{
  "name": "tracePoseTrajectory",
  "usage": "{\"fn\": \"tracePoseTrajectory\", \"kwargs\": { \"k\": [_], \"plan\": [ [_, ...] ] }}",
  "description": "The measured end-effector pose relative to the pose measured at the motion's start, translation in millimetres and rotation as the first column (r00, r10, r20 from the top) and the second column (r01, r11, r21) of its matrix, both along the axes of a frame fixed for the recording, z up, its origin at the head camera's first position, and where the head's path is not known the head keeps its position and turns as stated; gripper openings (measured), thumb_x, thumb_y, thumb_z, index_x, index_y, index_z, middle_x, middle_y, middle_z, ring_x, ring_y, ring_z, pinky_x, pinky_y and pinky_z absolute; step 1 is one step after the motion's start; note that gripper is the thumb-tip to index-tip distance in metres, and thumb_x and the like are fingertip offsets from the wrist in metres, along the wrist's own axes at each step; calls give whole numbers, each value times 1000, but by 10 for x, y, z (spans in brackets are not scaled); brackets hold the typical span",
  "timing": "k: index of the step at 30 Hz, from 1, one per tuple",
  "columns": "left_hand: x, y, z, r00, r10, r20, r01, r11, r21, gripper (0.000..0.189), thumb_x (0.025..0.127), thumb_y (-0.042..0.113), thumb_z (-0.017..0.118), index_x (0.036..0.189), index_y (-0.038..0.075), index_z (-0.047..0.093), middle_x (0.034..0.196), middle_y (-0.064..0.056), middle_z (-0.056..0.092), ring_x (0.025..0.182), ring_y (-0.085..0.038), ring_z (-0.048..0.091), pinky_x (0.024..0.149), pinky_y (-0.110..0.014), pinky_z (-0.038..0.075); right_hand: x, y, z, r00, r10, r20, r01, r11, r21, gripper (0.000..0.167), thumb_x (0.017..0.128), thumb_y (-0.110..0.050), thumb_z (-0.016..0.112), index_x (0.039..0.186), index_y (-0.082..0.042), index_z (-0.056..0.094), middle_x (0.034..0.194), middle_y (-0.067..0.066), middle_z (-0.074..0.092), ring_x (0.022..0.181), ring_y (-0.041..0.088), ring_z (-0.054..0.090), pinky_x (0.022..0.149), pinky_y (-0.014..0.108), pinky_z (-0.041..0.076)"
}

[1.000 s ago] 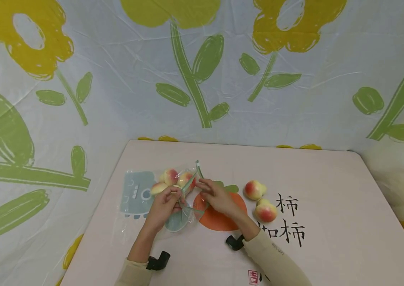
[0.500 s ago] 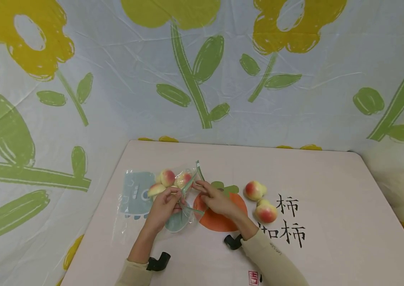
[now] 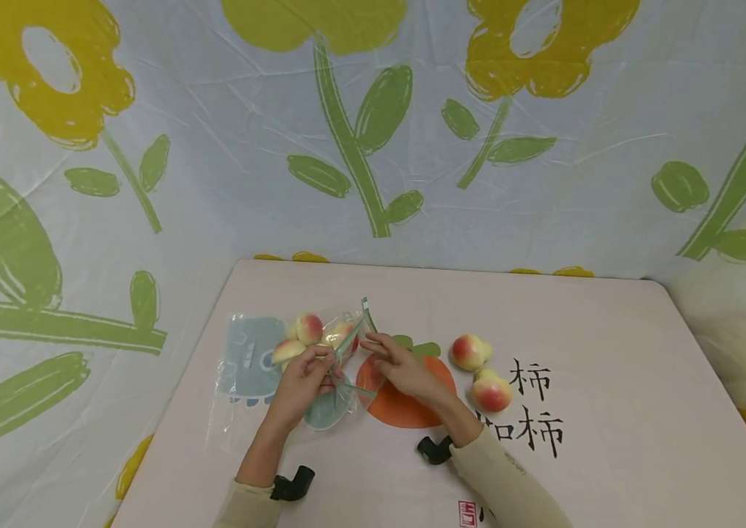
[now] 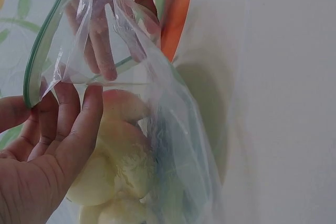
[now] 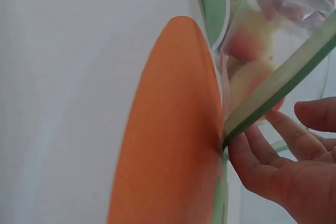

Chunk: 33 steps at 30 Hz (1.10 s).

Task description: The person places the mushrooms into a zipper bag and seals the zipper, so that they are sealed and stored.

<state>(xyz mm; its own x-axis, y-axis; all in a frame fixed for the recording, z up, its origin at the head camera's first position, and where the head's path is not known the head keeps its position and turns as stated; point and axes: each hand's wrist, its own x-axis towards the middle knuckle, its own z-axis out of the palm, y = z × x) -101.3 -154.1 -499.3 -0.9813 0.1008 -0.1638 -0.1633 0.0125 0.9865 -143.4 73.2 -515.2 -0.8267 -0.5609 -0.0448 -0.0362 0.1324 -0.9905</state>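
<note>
A clear zip-top bag [image 3: 354, 392] with green zip strips lies at the left of the table, several yellow-and-red peaches [image 3: 309, 328] inside it. My left hand [image 3: 306, 378] pinches the bag's rim, and the mouth gapes beside it. My right hand [image 3: 406, 367] is at the mouth with fingers extended and the thumb apart. In the right wrist view those fingers [image 5: 254, 169] lie right by the green zip strip [image 5: 283, 77]. Through the plastic in the left wrist view, more peaches [image 4: 123, 156] show below the left fingers [image 4: 86, 116].
Two loose peaches, one [image 3: 470, 351] behind the other [image 3: 491, 390], sit right of the right hand. The pale pink tabletop [image 3: 643, 367] bears a printed orange persimmon [image 3: 412, 407] and black characters. A flower-printed cloth [image 3: 214, 183] hangs behind. Dark elbow-shaped pieces [image 3: 293, 484] sit at both wrists.
The peaches in the bag have shifted slightly left. My right hand has dipped a little left at the mouth and come back; my left hand keeps its grip.
</note>
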Motion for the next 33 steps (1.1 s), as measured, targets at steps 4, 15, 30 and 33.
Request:
{"fn": "tracePoseTrajectory", "kwargs": {
  "k": [4, 15, 30, 33],
  "plan": [
    [-2, 0, -1, 1000, 1, -2, -1, 1000, 5, 20, 103, 13, 57, 116, -2, 59, 86, -13, 68, 76, -23, 68, 75, -42, 58, 27, 56, 52, 1000, 0, 3, 0, 1000, -11, 54, 102, 6, 44, 154, -1, 29, 151, 22, 41, 132, 45, 44, 99, 39, 45],
    [3, -6, 4, 1000, -5, -3, 5, 1000, 24, 21, 103, 14, 58, 115, -3, 58, 88, -15, 67, 75, -24, 67, 77, -43, 57, 131, 319, 296, 998, -60, -15, 60, 998, 3, 51, 103, -8, 54, 152, -9, 37, 149, 20, 44, 131, 38, 47, 103, 49, 44],
    [3, 2, 18, 1000, -5, 0, 5, 1000, 20, 20, 103, 14, 58, 115, -3, 58, 87, -15, 67, 75, -24, 68, 76, -42, 57, 295, 779, 599, 983, -154, -101, 150, 987, -54, 49, 102, -10, 59, 148, -17, 43, 142, 11, 50, 129, 42, 48, 99, 40, 48],
    [1, 1, 12, 1000, -5, -1, 5, 1000, 16, 20, 103, 14, 58, 114, -3, 59, 87, -15, 67, 75, -24, 68, 76, -42, 57, 334, 890, 658, 975, -167, -145, 162, 986, -45, 50, 102, -10, 60, 148, -17, 43, 141, 10, 51, 128, 39, 50, 98, 37, 49]
  ]
}}
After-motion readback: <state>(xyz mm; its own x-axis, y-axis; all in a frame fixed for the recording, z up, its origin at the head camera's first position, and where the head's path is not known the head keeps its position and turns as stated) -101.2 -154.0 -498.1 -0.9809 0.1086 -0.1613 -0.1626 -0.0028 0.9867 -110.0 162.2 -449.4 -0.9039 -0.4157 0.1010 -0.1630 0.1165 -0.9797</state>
